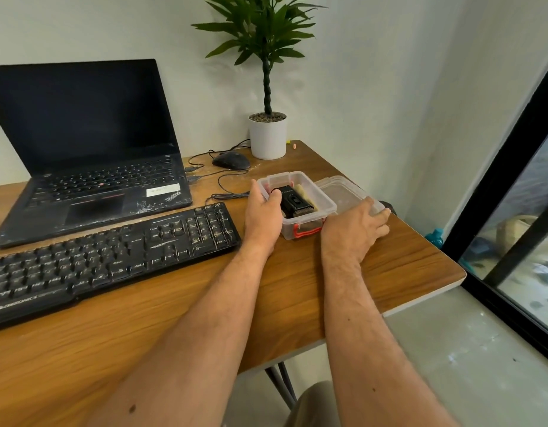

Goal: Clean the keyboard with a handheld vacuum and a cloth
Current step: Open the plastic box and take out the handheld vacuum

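Hands at the open storage box

Laptop (81,155) stands open with a dark screen at the far left of the wooden desk (297,288). In front of it, nearer the front edge, lies the black keyboard (112,257), angled so that its right end reaches toward the middle of the surface. Behind the keyboard's right end a black mouse (231,160) sits with its cable looping across the wood, and a potted plant (267,135) stands by the far edge.

Just right of the keyboard, the left hand (263,215) rests against the left wall of a clear plastic box (323,206) with a red latch on its near side. The thumb hooks over the rim and the fingers lie down the outside, so the hand holds the box by its wall. Inside the box, just beside the thumb, lies the black handheld vacuum (292,203), untouched by either hand; something pale lies beside it, too hidden to name.

Right of the box, near the right edge of the surface, the clear lid (340,191) lies flat. The right hand (357,228) rests on its near end, fingers spread and fairly straight, pressing rather than gripping.
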